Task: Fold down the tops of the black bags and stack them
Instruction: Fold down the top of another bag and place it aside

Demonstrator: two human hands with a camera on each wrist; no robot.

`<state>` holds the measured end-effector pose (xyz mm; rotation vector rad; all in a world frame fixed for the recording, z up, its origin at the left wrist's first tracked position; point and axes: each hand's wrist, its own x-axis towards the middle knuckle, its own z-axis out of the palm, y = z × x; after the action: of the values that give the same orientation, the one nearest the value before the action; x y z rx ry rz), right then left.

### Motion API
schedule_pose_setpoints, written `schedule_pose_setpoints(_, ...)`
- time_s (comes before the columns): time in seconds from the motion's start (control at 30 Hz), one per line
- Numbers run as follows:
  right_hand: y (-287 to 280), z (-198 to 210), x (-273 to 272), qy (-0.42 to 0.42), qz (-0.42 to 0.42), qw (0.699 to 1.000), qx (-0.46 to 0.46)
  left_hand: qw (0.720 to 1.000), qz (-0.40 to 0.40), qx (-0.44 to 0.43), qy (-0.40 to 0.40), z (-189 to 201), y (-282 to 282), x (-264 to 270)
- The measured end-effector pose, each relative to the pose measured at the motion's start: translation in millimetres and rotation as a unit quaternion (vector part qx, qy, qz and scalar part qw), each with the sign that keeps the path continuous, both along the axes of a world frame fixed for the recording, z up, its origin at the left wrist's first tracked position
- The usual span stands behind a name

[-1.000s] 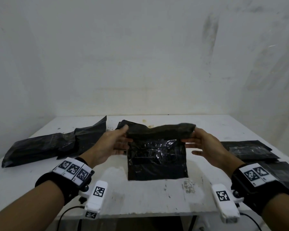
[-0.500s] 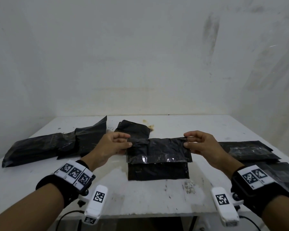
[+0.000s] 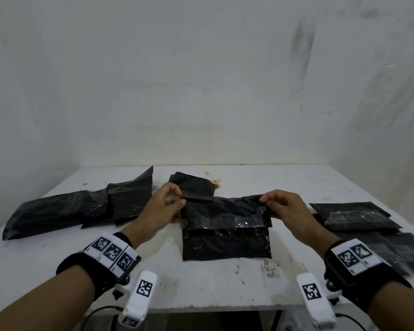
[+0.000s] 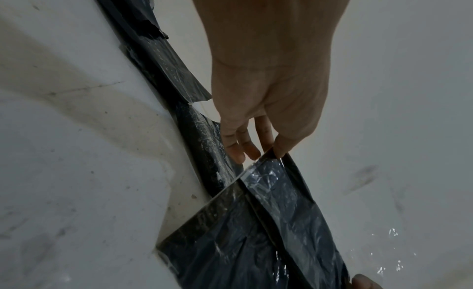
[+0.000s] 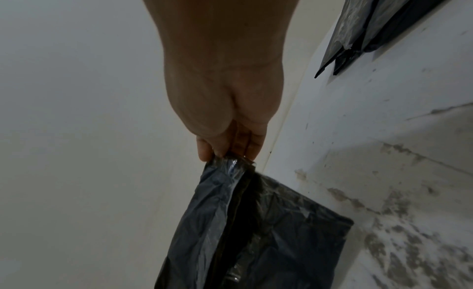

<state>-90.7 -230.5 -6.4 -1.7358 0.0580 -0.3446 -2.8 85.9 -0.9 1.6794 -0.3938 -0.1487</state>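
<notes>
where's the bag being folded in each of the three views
Head: the bag being folded lies centre, between both hands.
Left wrist: bag at lower centre, left hand pinching its corner.
Right wrist: bag at bottom centre, right hand pinching it.
Shared landmark: the glossy strip along its flap.

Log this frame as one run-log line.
step: fold top | left hand: pinches black bag top-left corner | right hand: pinches top-right corner | flap: folded over | folded bags: right side
</notes>
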Motion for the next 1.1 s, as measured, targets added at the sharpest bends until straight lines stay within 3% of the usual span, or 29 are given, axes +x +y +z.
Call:
schedule_pose_setpoints(0.23,8.0,-1.6,-3.7,0.009,0.01,0.999,0.03,0.998,0.036,0.035,-0.027,-3.8,-3.0,-5.1)
schedule_pose_setpoints(0.5,4.3,-11.9,-4.4,0.008,-0.006,1.0,-0.017,0.999,-0.003,0.04,-0.003,-11.1,0.2,-10.9)
schedule_pose_setpoints(0.87,8.6,-7.9,-13.4,0.049,0.061,0.992,0.097,1.0,-0.022,0.002,0.016,-13.7,1.6,-10.8)
schedule_pose_setpoints(1.1,14.0,-10.2,-4.0,0.024,-0.069,0.994,0.077,0.999,-0.038,0.02,0.024,-11.6,2.0,-14.2)
